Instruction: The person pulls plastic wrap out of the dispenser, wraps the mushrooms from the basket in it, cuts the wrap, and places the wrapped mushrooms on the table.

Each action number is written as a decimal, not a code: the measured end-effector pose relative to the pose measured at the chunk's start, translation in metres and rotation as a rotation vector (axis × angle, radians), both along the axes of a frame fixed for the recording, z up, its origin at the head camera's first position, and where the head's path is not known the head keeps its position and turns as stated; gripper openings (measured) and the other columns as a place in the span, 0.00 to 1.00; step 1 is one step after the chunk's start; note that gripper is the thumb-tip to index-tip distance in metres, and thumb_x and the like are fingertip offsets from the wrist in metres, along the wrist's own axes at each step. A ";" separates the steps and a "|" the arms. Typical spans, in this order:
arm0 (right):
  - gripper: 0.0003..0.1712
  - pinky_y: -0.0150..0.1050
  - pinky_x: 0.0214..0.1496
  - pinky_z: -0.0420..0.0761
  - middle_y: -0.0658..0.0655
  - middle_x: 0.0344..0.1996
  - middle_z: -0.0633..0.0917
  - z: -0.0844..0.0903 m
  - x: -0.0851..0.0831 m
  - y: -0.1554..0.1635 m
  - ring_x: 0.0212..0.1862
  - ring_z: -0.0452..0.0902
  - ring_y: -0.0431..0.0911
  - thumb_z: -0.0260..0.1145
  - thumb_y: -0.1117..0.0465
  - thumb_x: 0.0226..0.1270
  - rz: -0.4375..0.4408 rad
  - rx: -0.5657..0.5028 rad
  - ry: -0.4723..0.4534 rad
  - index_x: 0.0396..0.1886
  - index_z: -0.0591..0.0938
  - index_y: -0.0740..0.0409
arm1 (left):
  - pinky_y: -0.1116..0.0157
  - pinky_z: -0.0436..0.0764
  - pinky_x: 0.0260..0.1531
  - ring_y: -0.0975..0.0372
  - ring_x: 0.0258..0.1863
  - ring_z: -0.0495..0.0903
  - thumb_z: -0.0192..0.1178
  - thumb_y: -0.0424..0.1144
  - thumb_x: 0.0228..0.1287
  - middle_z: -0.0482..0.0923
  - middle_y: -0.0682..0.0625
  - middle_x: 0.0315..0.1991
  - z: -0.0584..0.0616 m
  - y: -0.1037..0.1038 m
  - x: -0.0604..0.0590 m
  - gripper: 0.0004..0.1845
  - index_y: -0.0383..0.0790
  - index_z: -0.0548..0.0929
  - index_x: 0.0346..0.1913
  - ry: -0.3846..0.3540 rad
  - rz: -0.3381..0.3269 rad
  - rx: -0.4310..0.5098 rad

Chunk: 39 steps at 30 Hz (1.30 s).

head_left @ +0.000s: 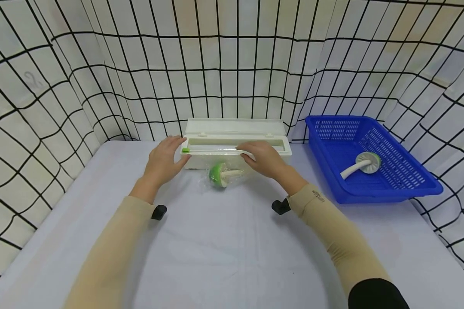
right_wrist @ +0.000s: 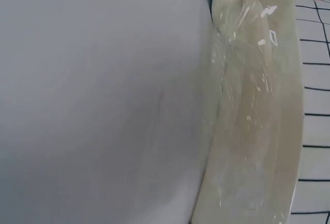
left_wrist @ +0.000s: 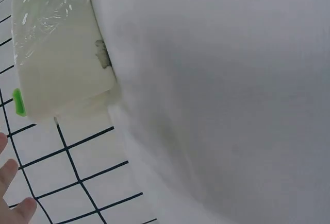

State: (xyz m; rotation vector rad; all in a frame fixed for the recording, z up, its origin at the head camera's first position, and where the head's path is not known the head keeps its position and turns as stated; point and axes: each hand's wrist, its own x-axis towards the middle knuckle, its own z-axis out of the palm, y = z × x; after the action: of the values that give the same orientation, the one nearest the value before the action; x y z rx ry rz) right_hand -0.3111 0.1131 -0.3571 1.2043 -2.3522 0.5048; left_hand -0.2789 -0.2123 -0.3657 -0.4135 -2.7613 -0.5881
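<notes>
A white cling film dispenser (head_left: 212, 161) lies at the back of the table, its lid (head_left: 236, 126) raised, with a small green slider (head_left: 185, 150) at its left end. My left hand (head_left: 163, 159) is beside that end, fingers spread; in the left wrist view its fingertips (left_wrist: 9, 172) are apart from the box. Over the dispenser's front edge, my right hand (head_left: 264, 159) has its forefinger and thumb slightly apart; whether they touch film is unclear. Before the box lies a green-capped toy mushroom (head_left: 218, 175) in clear film (right_wrist: 258, 80), its stem pointing right.
On the right stands a blue plastic basket (head_left: 371, 198) with another toy mushroom (head_left: 367, 163) in it. Black wire mesh (head_left: 237, 68) rises behind the table and along both sides. A white cloth (head_left: 224, 240) covers the table.
</notes>
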 end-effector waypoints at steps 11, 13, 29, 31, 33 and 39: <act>0.17 0.46 0.72 0.69 0.57 0.57 0.85 0.000 -0.010 -0.066 0.63 0.78 0.52 0.64 0.59 0.78 -0.101 0.148 -0.092 0.61 0.83 0.59 | 0.29 0.41 0.70 0.41 0.80 0.38 0.51 0.65 0.75 0.46 0.39 0.82 -0.013 0.007 -0.021 0.47 0.37 0.49 0.82 -0.196 0.075 -0.059; 0.18 0.43 0.70 0.70 0.57 0.57 0.85 0.001 -0.010 -0.079 0.62 0.79 0.51 0.63 0.58 0.78 -0.108 0.147 -0.103 0.61 0.83 0.59 | 0.29 0.41 0.70 0.41 0.80 0.37 0.52 0.64 0.75 0.46 0.39 0.82 -0.014 0.007 -0.022 0.47 0.36 0.49 0.82 -0.209 0.079 -0.044; 0.20 0.39 0.69 0.71 0.46 0.60 0.84 0.001 -0.013 -0.165 0.64 0.77 0.42 0.59 0.49 0.81 -0.270 0.278 -0.201 0.65 0.82 0.48 | 0.28 0.44 0.68 0.42 0.80 0.34 0.50 0.59 0.79 0.41 0.41 0.83 -0.021 -0.001 -0.027 0.45 0.36 0.45 0.82 -0.232 0.083 -0.175; 0.19 0.40 0.68 0.71 0.45 0.58 0.85 -0.001 -0.012 -0.168 0.63 0.78 0.42 0.60 0.50 0.80 -0.275 0.274 -0.193 0.63 0.84 0.47 | 0.28 0.42 0.69 0.43 0.80 0.33 0.50 0.57 0.80 0.40 0.41 0.83 -0.021 -0.001 -0.027 0.44 0.36 0.45 0.82 -0.236 0.086 -0.193; 0.17 0.41 0.69 0.71 0.45 0.57 0.86 -0.002 -0.012 -0.170 0.62 0.78 0.41 0.60 0.51 0.80 -0.292 0.260 -0.184 0.61 0.85 0.46 | 0.28 0.41 0.69 0.43 0.80 0.31 0.49 0.58 0.80 0.38 0.41 0.83 -0.020 -0.001 -0.026 0.44 0.36 0.44 0.82 -0.244 0.083 -0.201; 0.13 0.42 0.71 0.69 0.47 0.52 0.87 0.000 -0.013 -0.166 0.60 0.79 0.43 0.62 0.53 0.79 -0.331 0.199 -0.128 0.55 0.88 0.47 | 0.29 0.39 0.70 0.43 0.80 0.31 0.48 0.60 0.79 0.37 0.41 0.83 -0.021 0.003 -0.030 0.45 0.35 0.43 0.82 -0.248 0.073 -0.198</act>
State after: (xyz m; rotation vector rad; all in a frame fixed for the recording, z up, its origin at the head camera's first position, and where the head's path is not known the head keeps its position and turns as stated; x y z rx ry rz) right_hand -0.3244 -0.0533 -0.3576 0.8547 -2.6936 0.2459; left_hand -0.3092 -0.2088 -0.3867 -0.2967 -3.0718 -0.3710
